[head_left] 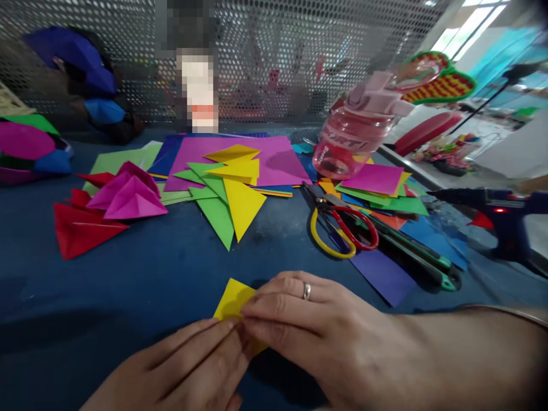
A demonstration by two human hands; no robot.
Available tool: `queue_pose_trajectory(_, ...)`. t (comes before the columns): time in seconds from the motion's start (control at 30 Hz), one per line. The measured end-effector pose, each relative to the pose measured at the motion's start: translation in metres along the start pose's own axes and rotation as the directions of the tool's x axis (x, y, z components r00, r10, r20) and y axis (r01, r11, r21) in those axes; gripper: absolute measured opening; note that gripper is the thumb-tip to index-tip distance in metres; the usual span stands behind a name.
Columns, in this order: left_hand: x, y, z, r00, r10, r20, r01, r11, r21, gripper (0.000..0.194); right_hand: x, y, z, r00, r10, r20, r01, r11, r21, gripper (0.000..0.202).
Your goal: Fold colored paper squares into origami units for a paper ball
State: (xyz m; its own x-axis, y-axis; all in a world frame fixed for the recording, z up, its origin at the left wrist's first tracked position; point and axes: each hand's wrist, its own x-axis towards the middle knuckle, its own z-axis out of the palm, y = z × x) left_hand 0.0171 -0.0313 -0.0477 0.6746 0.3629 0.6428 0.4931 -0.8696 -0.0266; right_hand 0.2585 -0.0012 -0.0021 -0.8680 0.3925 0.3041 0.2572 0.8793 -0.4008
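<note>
Between my two hands lies a small piece of yellow paper (233, 297), low on the blue tabletop, partly covered by my fingers. My left hand (192, 359) comes in from the bottom left, its fingertips pressed together on the paper's near edge. From the right, my right hand (317, 325) grips the paper's right side; a silver ring is on one finger. The fingertips of both hands meet over the paper, so the fold beneath them is hidden. Beyond them lie folded yellow paper pieces (244, 208) and folded green paper pieces (212, 214).
Folded magenta pieces (131, 197) and red ones (83, 231) lie at left. Scissors (338, 228), a black-and-green cutter (411, 251) and a pink bottle (353, 131) stand or lie at right. A glue gun (500, 211) with a lit red light is far right. Perforated metal (265, 74) rises behind.
</note>
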Motion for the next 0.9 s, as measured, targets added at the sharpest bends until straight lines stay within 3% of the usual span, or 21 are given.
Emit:
queue_pose_trajectory(0.1,0.004,0.003,0.001,0.999,-0.016,-0.028,0.016,1.0,-0.008,0.027,0.012,0.0,0.002,0.983,0.175,-0.058,-0.179,0.981,-0.078,0.032)
queue_pose_trajectory(0.17,0.006,0.003,-0.002,1.0,-0.022,0.007,0.022,1.0,-0.018,0.027,0.017,0.0,0.002,0.948,0.311,-0.066,-0.317,0.94,-0.126,0.032)
queue_pose_trajectory(0.23,0.009,0.004,-0.006,0.997,-0.059,0.054,0.061,0.998,-0.028,0.025,0.019,0.0,0.002,0.928,0.369,-0.048,-0.372,0.917,-0.145,0.037)
queue_pose_trajectory(0.43,0.004,-0.002,-0.013,0.997,-0.053,0.063,0.055,0.998,-0.027,0.025,0.02,-0.001,0.003,0.893,0.451,0.008,-0.449,0.89,-0.075,0.031)
queue_pose_trajectory(0.53,0.001,-0.008,-0.018,0.986,-0.164,0.04,0.164,0.986,-0.018,0.023,0.022,-0.001,0.004,0.867,0.498,0.004,-0.497,0.867,-0.032,0.034)
queue_pose_trajectory(0.67,0.005,-0.011,-0.024,0.889,-0.418,0.187,0.431,0.902,-0.033,0.029,0.021,-0.004,0.005,0.854,0.521,-0.017,-0.52,0.853,0.043,0.034)
queue_pose_trajectory(0.77,0.011,-0.009,-0.025,0.849,-0.471,0.238,0.489,0.872,-0.016,0.034,0.018,-0.007,0.005,0.841,0.54,-0.021,-0.533,0.835,0.138,0.03)
queue_pose_trajectory(0.9,0.017,-0.008,-0.03,0.872,-0.433,0.227,0.455,0.889,-0.054,0.027,0.015,-0.01,0.003,0.892,0.442,-0.094,-0.414,0.882,0.225,0.022)
